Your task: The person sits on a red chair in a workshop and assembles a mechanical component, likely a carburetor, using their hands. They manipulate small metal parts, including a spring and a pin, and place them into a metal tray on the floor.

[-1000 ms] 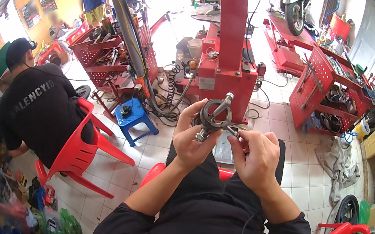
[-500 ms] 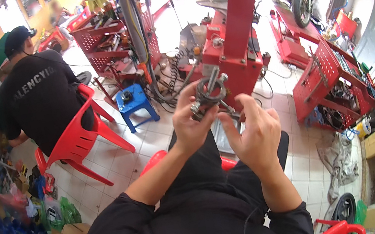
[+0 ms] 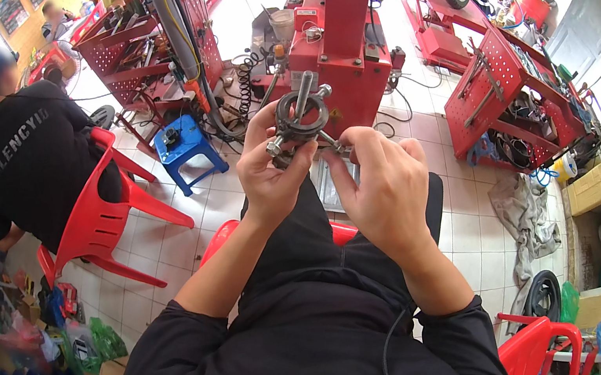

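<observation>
Tiled floor [image 3: 474, 230] beneath a metal ring tool [image 3: 321, 116].
Left hand [image 3: 273, 180] grasps it; right hand [image 3: 387, 185] meets its rod [image 3: 327, 138], pinch unclear; slackening could drop it.

Left hand [image 3: 272, 175] grips ringed metal tool [image 3: 302, 96]; right hand [image 3: 386, 187] at lower rod [image 3: 328, 140]; blue stool [image 3: 198, 144] ahead, left.

Reading the clock from the metal fitting [image 3: 301, 98], I find 1 o'clock blocked beyond it by the red machine [image 3: 354, 55]. At 9, the blue stool [image 3: 182, 145] stands in the way, with the red chair [image 3: 106, 216] past it. At 3, I could pass over the white tiles [image 3: 426, 107] before the red cart [image 3: 494, 87]. Toward 6, I have a gap between the left hand [image 3: 272, 172] and right hand [image 3: 387, 185], above the thighs.
</observation>
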Available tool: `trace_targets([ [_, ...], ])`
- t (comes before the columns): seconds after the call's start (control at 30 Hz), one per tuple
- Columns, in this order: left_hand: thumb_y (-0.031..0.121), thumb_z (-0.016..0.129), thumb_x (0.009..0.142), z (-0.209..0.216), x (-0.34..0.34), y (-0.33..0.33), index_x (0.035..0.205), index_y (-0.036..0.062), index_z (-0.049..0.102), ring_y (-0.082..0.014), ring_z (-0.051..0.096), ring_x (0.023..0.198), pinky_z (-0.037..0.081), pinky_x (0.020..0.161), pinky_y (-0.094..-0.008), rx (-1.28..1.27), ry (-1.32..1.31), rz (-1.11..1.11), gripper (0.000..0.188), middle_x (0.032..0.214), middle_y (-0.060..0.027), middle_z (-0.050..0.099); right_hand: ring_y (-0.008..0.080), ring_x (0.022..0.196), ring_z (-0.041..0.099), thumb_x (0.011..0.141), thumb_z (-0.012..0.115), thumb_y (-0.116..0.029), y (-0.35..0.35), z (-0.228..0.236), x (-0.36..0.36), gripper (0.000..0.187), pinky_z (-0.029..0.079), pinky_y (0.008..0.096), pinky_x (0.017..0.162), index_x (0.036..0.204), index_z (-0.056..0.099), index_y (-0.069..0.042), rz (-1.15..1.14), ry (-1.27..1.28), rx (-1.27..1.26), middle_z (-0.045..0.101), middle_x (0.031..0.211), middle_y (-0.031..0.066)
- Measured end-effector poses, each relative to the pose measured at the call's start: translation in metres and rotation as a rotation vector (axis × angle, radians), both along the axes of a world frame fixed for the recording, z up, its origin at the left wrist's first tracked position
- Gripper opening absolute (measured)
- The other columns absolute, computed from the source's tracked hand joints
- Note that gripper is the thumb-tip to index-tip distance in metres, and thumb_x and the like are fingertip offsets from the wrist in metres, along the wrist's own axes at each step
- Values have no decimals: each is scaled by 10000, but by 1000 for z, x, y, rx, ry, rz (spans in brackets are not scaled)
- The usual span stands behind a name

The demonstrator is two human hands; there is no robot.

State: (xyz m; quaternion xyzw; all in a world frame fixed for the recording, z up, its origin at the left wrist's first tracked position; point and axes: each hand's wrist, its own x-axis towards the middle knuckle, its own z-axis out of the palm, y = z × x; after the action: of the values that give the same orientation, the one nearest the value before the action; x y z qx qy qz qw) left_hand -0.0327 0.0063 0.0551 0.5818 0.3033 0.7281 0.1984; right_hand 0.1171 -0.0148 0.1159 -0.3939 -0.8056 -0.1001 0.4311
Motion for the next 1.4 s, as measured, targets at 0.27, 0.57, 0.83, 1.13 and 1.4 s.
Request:
trace_targets([
  [0.27,-36,685,748,-5,3,-2,925,-15,694,-193,554,1054,464,859,-315,-31,-39,-64,179,1263,-134,494,187,525,542,796,683,-205,-3,0,3,198,312,322,570,862,557,-67,16,5,-30,552,614,23],
  [0.57,-51,698,709,-6,8,-6,935,-21,688,-202,582,998,494,810,-296,-38,-44,-87,228,1262,-157,494,185,527,542,796,688,-195,-7,-5,13,189,319,321,561,848,555,-70,34,-10,-54,543,608,16],
  [0.83,-59,696,696,-5,7,-6,930,-27,682,-209,582,1013,492,819,-299,-8,-18,-65,236,1257,-172,498,177,543,554,776,707,-199,-11,-4,18,225,341,308,573,890,572,-60,35,-121,-52,581,652,27],
  [1.13,-55,704,687,-2,5,-5,951,-25,678,-207,583,1008,493,823,-299,35,30,-49,267,1253,-172,500,166,522,537,785,702,-209,-6,-12,13,237,322,304,545,905,573,-50,116,50,26,559,628,23],
  [1.4,-22,718,680,-7,4,-6,950,-7,685,-222,579,1022,465,837,-319,30,42,-21,272,1232,-172,523,174,515,543,804,681,-206,-9,-8,10,210,320,309,543,883,568,-48,73,37,-23,566,621,24],
])
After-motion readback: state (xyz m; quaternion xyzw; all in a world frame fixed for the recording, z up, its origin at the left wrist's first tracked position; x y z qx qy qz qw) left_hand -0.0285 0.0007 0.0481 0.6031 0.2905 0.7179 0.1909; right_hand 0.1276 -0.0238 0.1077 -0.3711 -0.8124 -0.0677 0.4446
